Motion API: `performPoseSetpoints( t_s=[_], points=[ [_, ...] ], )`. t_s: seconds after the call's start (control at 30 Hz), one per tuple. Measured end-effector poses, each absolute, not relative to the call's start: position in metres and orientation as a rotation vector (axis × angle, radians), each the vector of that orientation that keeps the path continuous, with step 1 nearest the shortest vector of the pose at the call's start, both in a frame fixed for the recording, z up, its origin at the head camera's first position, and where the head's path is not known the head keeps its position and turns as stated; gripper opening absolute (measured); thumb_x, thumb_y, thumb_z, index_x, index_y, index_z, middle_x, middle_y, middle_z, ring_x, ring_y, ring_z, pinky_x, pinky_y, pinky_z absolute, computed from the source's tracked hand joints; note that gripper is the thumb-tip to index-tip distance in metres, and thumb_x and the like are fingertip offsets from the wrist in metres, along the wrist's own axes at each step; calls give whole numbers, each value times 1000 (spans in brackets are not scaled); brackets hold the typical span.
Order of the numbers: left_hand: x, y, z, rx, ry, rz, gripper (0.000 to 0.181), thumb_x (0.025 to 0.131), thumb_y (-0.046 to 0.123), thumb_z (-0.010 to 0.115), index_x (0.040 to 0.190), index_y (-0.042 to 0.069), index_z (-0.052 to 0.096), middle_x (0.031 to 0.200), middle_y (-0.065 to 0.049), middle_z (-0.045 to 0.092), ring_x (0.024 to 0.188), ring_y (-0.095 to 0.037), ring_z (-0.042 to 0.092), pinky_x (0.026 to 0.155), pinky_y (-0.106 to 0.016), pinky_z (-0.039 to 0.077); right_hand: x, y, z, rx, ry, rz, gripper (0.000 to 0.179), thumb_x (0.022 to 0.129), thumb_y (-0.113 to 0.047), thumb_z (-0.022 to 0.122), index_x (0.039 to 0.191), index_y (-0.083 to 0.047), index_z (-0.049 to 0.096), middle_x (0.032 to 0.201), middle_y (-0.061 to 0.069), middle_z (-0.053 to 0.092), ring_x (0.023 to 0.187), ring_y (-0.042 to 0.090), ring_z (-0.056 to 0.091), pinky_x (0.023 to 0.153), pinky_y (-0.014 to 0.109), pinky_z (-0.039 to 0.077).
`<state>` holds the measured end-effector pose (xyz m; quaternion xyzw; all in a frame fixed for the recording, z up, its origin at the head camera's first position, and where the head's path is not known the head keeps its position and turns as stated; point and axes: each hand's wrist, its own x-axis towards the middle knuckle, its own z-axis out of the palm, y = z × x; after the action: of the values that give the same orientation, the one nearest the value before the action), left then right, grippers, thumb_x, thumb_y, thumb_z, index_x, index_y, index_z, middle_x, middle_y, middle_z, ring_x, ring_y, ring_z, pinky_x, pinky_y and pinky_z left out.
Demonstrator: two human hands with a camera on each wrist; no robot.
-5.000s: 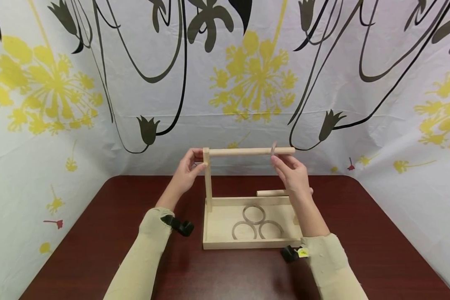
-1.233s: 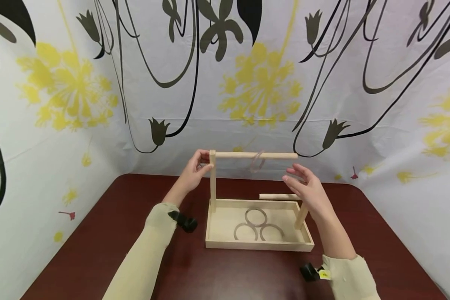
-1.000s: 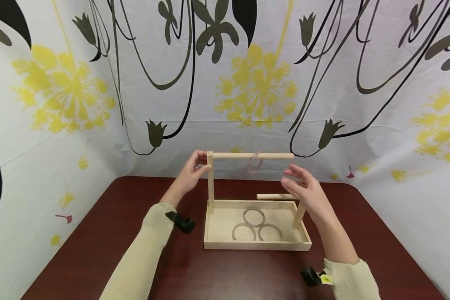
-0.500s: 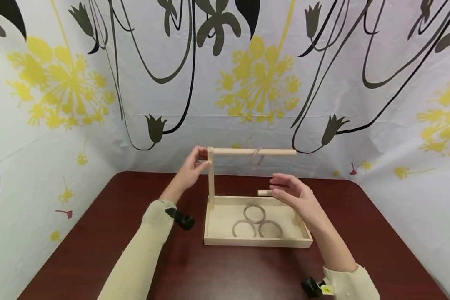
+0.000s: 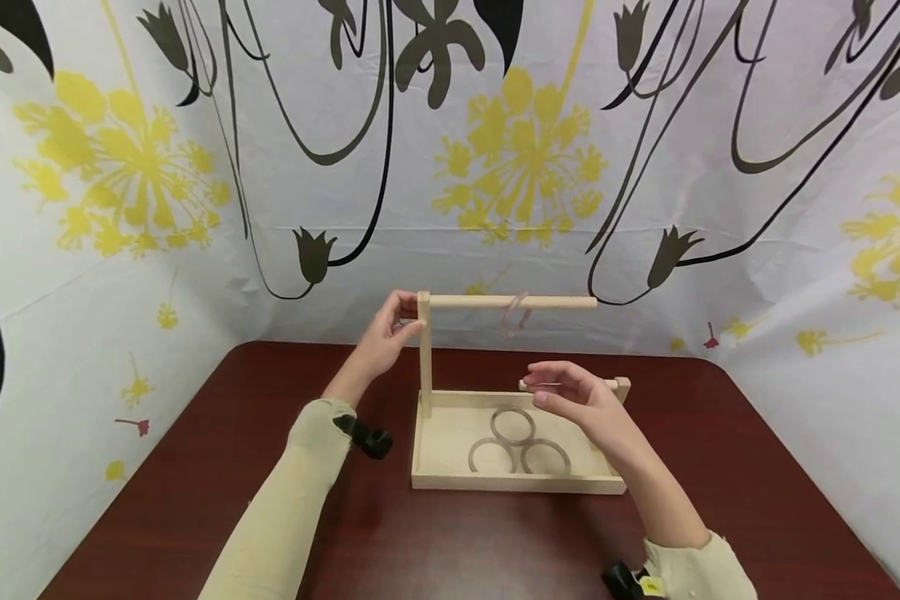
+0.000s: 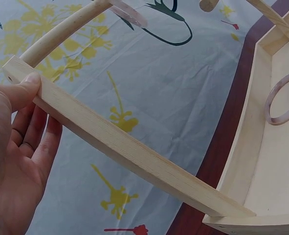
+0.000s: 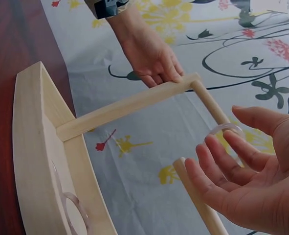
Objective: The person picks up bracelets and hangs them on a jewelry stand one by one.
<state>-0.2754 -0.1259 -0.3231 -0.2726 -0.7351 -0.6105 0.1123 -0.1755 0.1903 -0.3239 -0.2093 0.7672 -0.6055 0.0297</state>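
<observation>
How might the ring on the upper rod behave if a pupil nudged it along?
The ring would probably slide or swing, as it hangs loosely around the smooth-looking upper rod. It could slip off the rod's unsupported end, where no stop shows. It seems likely to stay stiff, given its even, rigid-looking curve.

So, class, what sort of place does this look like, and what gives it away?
Probably a makeshift recording booth: a flower-printed sheet hangs behind and on both sides of the dark red table, and small black wrist-worn devices suggest filming.
</observation>
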Motion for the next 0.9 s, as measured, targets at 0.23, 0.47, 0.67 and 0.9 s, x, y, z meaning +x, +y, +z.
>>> performPoseSetpoints(
  t_s=[0.23,0.47,0.67,0.9],
  points=[
    [-275,-127,-323,-799,-2176,-1778,31,98,-5,54,127,-11,43,117,-25,54,104,-7,51,91,-20,48,-177,186,-331,-633,2343,-1873,40,95,-15,68,133,-8,57,121,1,67,111,6,66,93,22,54],
    [-277,-127,-322,-820,-2178,-1760,31,98,-4,54,127,-11,42,118,-26,54,103,-8,52,92,-20,48,-178,182,-340,-669,2349,-1866,38,95,-10,67,131,-4,57,116,-6,67,107,4,66,92,20,53],
    [-278,-126,-323,-817,-2174,-1770,31,99,-4,54,127,-11,42,117,-26,54,102,-7,52,91,-19,48,-179,178,-345,-681,2373,-1844,37,94,-9,68,128,-1,59,115,-4,69,106,6,67,90,20,54],
    [-279,-126,-325,-806,-2168,-1778,31,98,-5,54,126,-11,43,117,-25,55,102,-7,52,90,-16,48,-180,177,-350,-675,2374,-1809,37,94,-11,68,129,-1,59,116,-1,68,107,5,66,90,19,53]
  ],
)
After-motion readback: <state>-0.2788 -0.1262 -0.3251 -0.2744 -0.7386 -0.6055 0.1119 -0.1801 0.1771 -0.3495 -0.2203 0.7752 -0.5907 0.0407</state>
